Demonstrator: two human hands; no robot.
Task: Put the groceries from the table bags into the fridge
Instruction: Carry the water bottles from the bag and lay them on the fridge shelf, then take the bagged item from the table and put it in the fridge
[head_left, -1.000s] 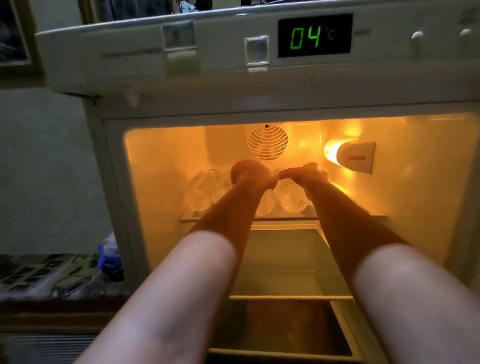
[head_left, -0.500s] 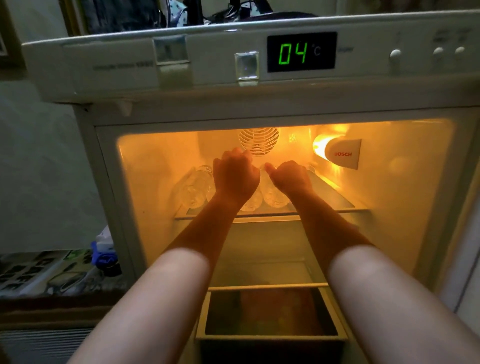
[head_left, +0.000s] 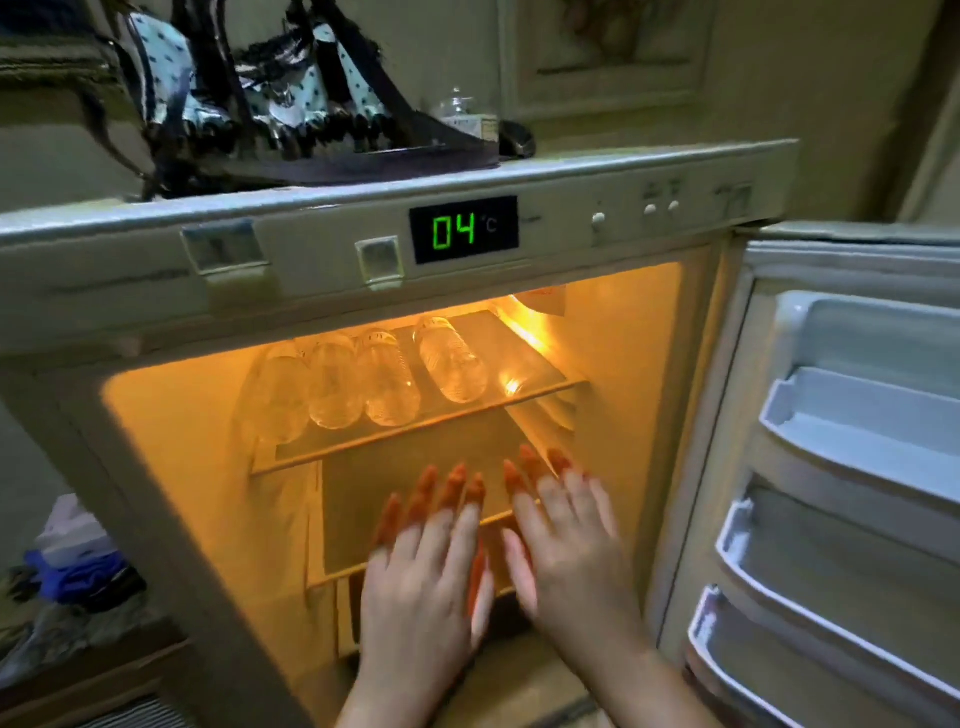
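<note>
4 bottles (head_left: 363, 382) on top shelf (head_left: 540, 395); left hand (head_left: 426, 561), right hand (head_left: 566, 545) spread, empty, blurred.

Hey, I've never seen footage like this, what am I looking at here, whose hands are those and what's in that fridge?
There is one picture, taken by a camera worn on a person's head, looking forward and down. The two bare hands are that person's own: left hand and right hand, both open and empty, fingers spread at the mouth of an open fridge. Four clear plastic bottles lie on their sides on the top shelf. The display reads 04 °C. The door racks on the right look empty.
</note>
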